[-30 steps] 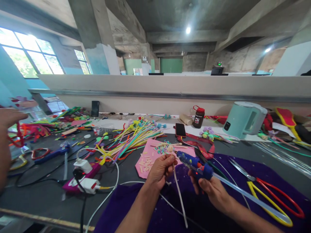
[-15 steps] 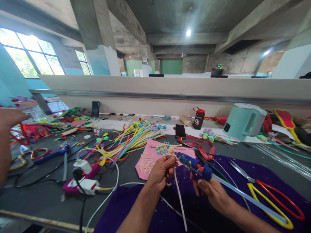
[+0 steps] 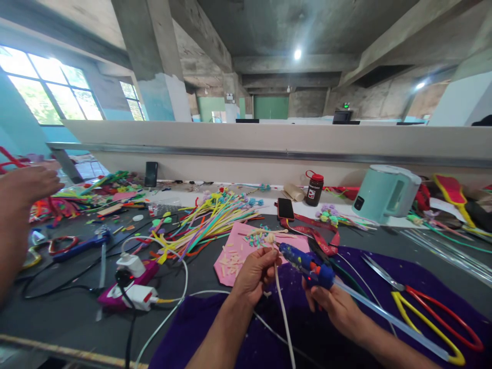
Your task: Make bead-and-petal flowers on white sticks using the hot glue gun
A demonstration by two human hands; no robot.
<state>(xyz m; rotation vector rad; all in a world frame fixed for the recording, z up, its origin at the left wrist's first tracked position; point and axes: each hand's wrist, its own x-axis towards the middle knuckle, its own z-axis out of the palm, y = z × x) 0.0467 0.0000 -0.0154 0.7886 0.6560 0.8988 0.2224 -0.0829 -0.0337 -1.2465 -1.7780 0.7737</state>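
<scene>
My left hand [image 3: 253, 277] pinches a cream pipe cleaner [image 3: 283, 312] just below its bunched cream tip [image 3: 270, 239]; the rest of the stem hangs down over the purple cloth. A blue hot glue gun [image 3: 305, 264] is gripped in my right hand [image 3: 332, 302], its nozzle pointing left, close to that tip. Whether the nozzle touches it I cannot tell. From the gun's back runs a long clear glue stick [image 3: 392, 315]. Behind my left hand lies a pink sheet [image 3: 225, 245] with short cream pieces [image 3: 231, 262] and small pastel pieces on it.
Scissors [image 3: 407, 289] with red and yellow handles lie at right on the purple cloth [image 3: 357, 266]. A power strip [image 3: 144, 279] with plugs and cables is at left, near another glue gun [image 3: 82, 245]. Behind are pipe cleaners [image 3: 203, 220], a phone, a bottle and a kettle [image 3: 384, 192]. Another person's hand [image 3: 31, 184] reaches in at left.
The other person's hand at far left has risen and shifted, with red strands now higher beside it. My hands, the pipe cleaner and the glue gun have barely moved.
</scene>
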